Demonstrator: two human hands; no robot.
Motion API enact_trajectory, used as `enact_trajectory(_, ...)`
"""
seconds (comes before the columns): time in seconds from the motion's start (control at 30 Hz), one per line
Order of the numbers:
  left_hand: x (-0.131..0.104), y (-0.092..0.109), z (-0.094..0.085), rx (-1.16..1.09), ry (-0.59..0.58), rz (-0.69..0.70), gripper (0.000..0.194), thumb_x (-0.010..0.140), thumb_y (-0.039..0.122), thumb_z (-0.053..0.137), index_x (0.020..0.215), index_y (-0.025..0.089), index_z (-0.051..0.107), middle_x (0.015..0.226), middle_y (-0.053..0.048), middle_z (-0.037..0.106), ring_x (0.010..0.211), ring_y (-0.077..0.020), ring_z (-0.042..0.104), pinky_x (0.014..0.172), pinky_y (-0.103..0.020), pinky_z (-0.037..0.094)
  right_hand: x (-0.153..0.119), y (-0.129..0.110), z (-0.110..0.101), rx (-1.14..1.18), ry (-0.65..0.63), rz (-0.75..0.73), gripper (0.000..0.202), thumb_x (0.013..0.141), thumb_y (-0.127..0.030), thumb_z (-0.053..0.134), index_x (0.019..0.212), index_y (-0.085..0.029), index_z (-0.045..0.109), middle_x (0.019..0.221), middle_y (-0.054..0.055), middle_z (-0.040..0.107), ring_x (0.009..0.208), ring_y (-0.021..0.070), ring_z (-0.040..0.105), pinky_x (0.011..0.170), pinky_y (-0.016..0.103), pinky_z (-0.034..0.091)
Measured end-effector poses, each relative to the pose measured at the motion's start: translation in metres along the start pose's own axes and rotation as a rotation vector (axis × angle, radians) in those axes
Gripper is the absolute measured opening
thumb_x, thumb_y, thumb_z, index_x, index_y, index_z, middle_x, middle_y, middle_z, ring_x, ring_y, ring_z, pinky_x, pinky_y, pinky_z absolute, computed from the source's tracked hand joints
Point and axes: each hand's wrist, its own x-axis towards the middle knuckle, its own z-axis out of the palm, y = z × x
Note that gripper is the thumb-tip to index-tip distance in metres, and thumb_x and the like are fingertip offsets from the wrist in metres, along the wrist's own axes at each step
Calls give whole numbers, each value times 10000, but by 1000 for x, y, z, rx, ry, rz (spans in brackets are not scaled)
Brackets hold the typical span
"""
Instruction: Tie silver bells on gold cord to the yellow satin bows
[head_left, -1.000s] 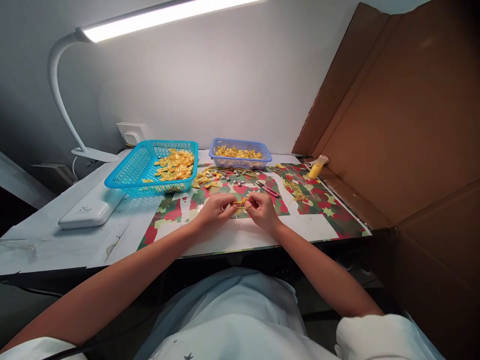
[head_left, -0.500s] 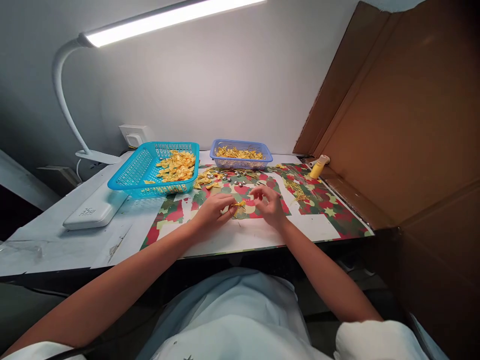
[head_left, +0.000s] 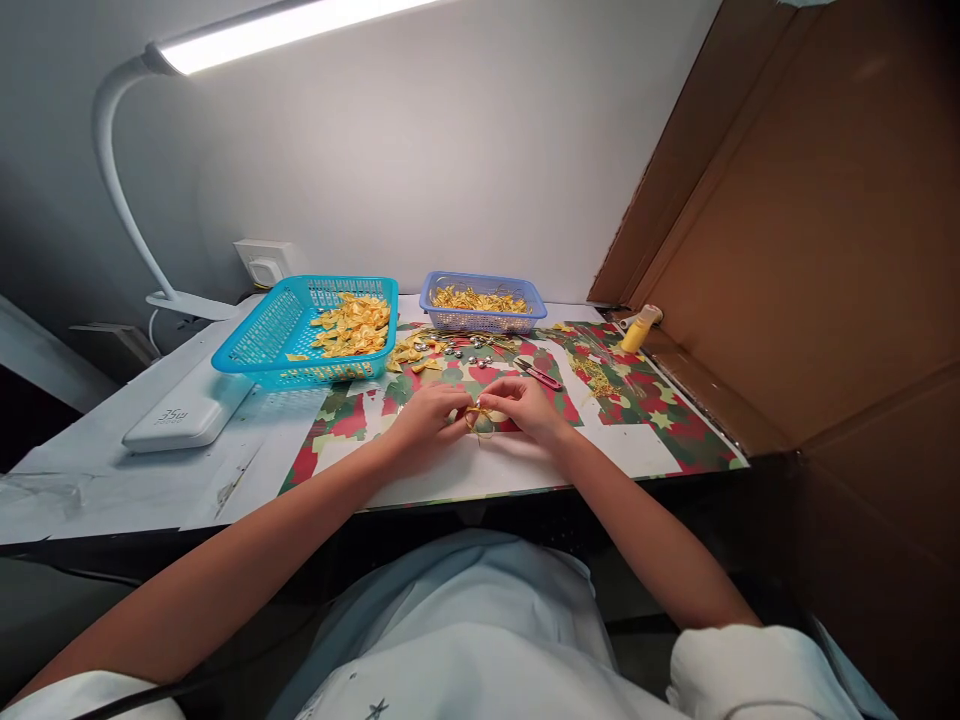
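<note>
My left hand (head_left: 436, 415) is closed in a pinch on a small yellow ribbon bow (head_left: 472, 408) with thin gold cord hanging in a loop below it. My right hand (head_left: 525, 408) meets it from the other side, thumb and forefinger pinched at the same bow. A small silvery spot shows between the fingertips; I cannot tell whether it is a bell. Just beyond my right hand lie thread snips (head_left: 538, 375) with a pinkish-red handle. Several small silver bells (head_left: 480, 362) rest on the patterned sheet (head_left: 637, 410) behind both hands.
At the left stands a turquoise basket (head_left: 251, 340) of yellow ribbon pieces; a lilac basket (head_left: 484, 322) of gold pieces is at the back. Gold cords (head_left: 592, 377) and a yellow bottle (head_left: 637, 332) lie right, near a cardboard wall (head_left: 810, 250). A white power bank (head_left: 187, 415) sits left.
My right hand has moved left, and its parted fingers have closed in a pinch at the bow. The snips, hidden behind that hand before, now show. The view has shifted slightly.
</note>
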Motion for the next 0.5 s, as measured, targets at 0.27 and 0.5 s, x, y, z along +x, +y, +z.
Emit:
enact_trajectory(0.27,2,2,-1,-242,-4,-125,303,847,308,481,588,160,536,669,-4,514,639,-130,439,601,-251,341,0,1,-3,-69,-39,-65,204,755,-368,654,748,-167,624,717,0,615,636,116,543,626,265,441)
enact_trajectory(0.5,1,1,-4,-311,-19,-60,287,872,298,480,661,152,607,769,-38,597,721,-145,523,687,-258,403,-8,-7,-10,-356,-163,-282,36,769,-189,643,801,-190,658,781,7,632,748,139,558,728,288,432)
